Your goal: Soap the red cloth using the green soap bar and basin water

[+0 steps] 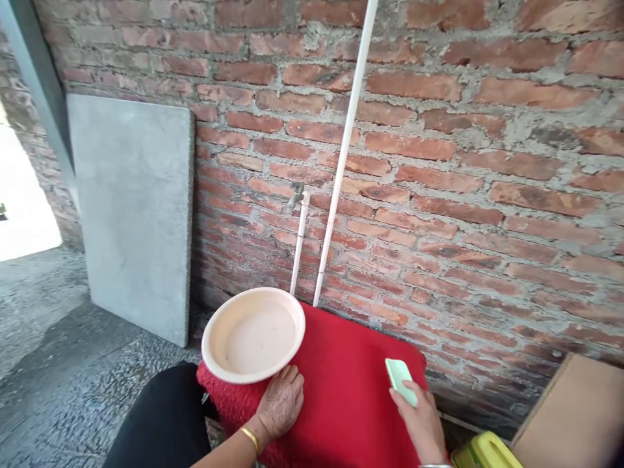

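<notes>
A red cloth [346, 383] is spread over a low surface against the wall, smooth on top and fleecy at its near left edge. My left hand [283, 402] rests on the cloth just below the basin's rim. Its fingers are curled together, and whatever may be under them is hidden. The round cream basin [260, 335] stands on the cloth's far left corner, with several dark specks inside. At the right side of the cloth, my right hand [423, 416] is closed around the near end of a pale green oblong block [398, 377]; whether it is soap or a brush is unclear.
A brick wall [439, 143] rises behind the cloth. A tap [295, 193] on a white pipe and a long white pipe [344, 156] stand against it. A grey slab [136, 214] leans at left. Cardboard [575, 416] and a yellow container [485, 452] lie at lower right.
</notes>
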Motion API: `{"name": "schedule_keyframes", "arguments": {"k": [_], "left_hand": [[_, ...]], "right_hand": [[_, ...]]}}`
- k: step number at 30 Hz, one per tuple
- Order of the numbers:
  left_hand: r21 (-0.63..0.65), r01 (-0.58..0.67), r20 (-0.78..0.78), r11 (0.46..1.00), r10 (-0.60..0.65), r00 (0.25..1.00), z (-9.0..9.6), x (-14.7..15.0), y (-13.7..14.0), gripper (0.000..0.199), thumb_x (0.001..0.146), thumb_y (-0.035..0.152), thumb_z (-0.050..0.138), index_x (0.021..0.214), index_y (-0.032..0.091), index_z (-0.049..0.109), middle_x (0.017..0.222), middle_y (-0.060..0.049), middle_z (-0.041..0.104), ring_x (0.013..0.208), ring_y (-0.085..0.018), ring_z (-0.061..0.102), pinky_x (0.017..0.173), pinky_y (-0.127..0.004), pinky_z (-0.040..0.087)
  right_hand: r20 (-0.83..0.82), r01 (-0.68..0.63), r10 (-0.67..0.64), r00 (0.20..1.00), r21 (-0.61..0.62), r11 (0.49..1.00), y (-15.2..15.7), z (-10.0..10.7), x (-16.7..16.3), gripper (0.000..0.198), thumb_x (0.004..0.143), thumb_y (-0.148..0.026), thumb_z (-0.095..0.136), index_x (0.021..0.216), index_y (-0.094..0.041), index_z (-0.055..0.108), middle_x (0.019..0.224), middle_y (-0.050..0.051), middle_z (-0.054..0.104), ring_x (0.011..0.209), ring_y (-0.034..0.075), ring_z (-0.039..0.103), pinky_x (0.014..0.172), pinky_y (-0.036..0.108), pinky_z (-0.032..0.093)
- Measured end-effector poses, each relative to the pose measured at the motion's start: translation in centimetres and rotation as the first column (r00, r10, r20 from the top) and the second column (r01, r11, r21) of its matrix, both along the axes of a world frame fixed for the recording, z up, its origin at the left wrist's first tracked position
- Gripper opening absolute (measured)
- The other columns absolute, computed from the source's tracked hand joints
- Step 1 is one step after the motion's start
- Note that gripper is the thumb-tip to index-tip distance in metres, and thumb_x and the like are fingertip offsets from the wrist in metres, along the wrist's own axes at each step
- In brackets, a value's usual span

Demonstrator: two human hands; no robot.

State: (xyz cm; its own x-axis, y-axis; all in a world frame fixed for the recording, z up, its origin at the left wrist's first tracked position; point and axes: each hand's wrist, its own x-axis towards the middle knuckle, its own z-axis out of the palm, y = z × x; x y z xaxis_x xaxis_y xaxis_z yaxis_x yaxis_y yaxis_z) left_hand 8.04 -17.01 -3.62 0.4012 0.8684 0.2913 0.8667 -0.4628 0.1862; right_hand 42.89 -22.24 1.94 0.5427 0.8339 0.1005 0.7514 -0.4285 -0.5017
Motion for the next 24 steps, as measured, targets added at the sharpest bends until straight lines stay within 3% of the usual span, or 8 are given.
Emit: {"name": "schedule_keyframes", "arguments": {"k": [4, 7, 9, 11, 13, 15, 19, 24], "left_hand": [[0.034, -0.01, 0.056, 0.999, 0.008, 0.998, -0.5, -0.1, 0.0, 0.022, 0.093, 0.015, 0.043, 0.091, 0.024, 0.063, 0.1, -0.005, 0.064, 0.096, -0.023, 0.057, 0.094, -0.04, 0.045], [0.112, -0.036, 0.13, 0.993, 0.021, 0.991, -1.3, -0.3, 0.1, 0.023, 0.095, 0.017, 0.042, 0.099, 0.025, 0.063, 0.102, -0.006, 0.064, 0.097, -0.022, 0.058, 0.093, -0.039, 0.047], [0.13, -0.035, 0.143, 0.991, 0.016, 0.99, -1.8, -0.4, 0.2, 0.023, 0.094, 0.017, 0.043, 0.102, 0.025, 0.063, 0.101, -0.006, 0.064, 0.096, -0.023, 0.059, 0.091, -0.039, 0.049], [0.127, -0.03, 0.126, 0.991, 0.014, 0.992, -2.1, -0.5, 0.3, 0.023, 0.093, 0.016, 0.044, 0.101, 0.025, 0.063, 0.1, -0.006, 0.065, 0.095, -0.023, 0.06, 0.088, -0.038, 0.051], [0.132, -0.035, 0.107, 0.991, 0.021, 0.994, -2.2, -0.5, 0.4, 0.022, 0.094, 0.017, 0.044, 0.102, 0.025, 0.063, 0.101, -0.006, 0.065, 0.096, -0.023, 0.061, 0.088, -0.038, 0.051], [0.136, -0.047, 0.1, 0.99, 0.033, 0.994, -2.2, -0.5, 0.4, 0.022, 0.095, 0.019, 0.043, 0.103, 0.026, 0.063, 0.102, -0.006, 0.066, 0.097, -0.023, 0.062, 0.09, -0.038, 0.051], [0.115, -0.033, 0.086, 0.993, 0.024, 0.996, -2.0, -0.5, 0.4, 0.022, 0.096, 0.02, 0.043, 0.102, 0.025, 0.064, 0.101, -0.005, 0.067, 0.097, -0.022, 0.063, 0.091, -0.037, 0.05], [0.086, -0.015, 0.07, 0.996, 0.009, 0.998, -1.6, -0.6, 0.3, 0.025, 0.097, 0.02, 0.041, 0.103, 0.025, 0.065, 0.1, -0.005, 0.067, 0.096, -0.022, 0.062, 0.09, -0.036, 0.049]], "right_hand": [[-0.012, -0.24, 0.243, 0.97, 0.102, 0.965, 3.2, 0.4, -9.8, 0.033, 0.079, -0.047, 0.063, 0.105, -0.027, 0.071, 0.098, 0.004, 0.064, 0.095, 0.026, 0.067, 0.086, 0.032, 0.052], [0.07, -0.378, 0.372, 0.925, 0.091, 0.921, 4.3, 0.3, -16.7, 0.024, 0.079, -0.035, 0.067, 0.102, -0.029, 0.072, 0.098, 0.003, 0.062, 0.094, 0.024, 0.066, 0.086, 0.031, 0.05], [0.109, -0.436, 0.43, 0.896, 0.049, 0.898, 4.7, 0.1, -19.8, 0.025, 0.078, -0.028, 0.067, 0.102, -0.029, 0.072, 0.099, 0.004, 0.063, 0.096, 0.025, 0.066, 0.088, 0.032, 0.049], [0.126, -0.448, 0.444, 0.887, 0.005, 0.894, 4.9, 0.0, -20.7, 0.028, 0.078, -0.024, 0.067, 0.105, -0.028, 0.073, 0.101, 0.005, 0.064, 0.098, 0.026, 0.065, 0.09, 0.034, 0.049], [0.138, -0.418, 0.418, 0.898, -0.028, 0.908, 4.8, -0.1, -19.4, 0.03, 0.078, -0.025, 0.067, 0.107, -0.027, 0.073, 0.102, 0.006, 0.064, 0.099, 0.027, 0.065, 0.09, 0.036, 0.049], [0.153, -0.361, 0.365, 0.918, -0.058, 0.931, 4.2, -0.2, -15.9, 0.029, 0.079, -0.03, 0.067, 0.108, -0.027, 0.073, 0.102, 0.006, 0.063, 0.098, 0.027, 0.066, 0.09, 0.035, 0.049], [0.172, -0.11, 0.137, 0.976, -0.154, 0.982, 1.0, -0.3, -5.4, 0.034, 0.083, -0.042, 0.06, 0.112, -0.028, 0.071, 0.102, 0.005, 0.064, 0.094, 0.024, 0.069, 0.087, 0.033, 0.051], [0.014, 0.176, -0.177, 0.984, -0.215, 0.961, -4.6, -0.3, 5.9, 0.049, 0.084, -0.058, 0.047, 0.114, -0.026, 0.069, 0.098, 0.008, 0.074, 0.092, 0.027, 0.072, 0.084, 0.036, 0.055]]}}
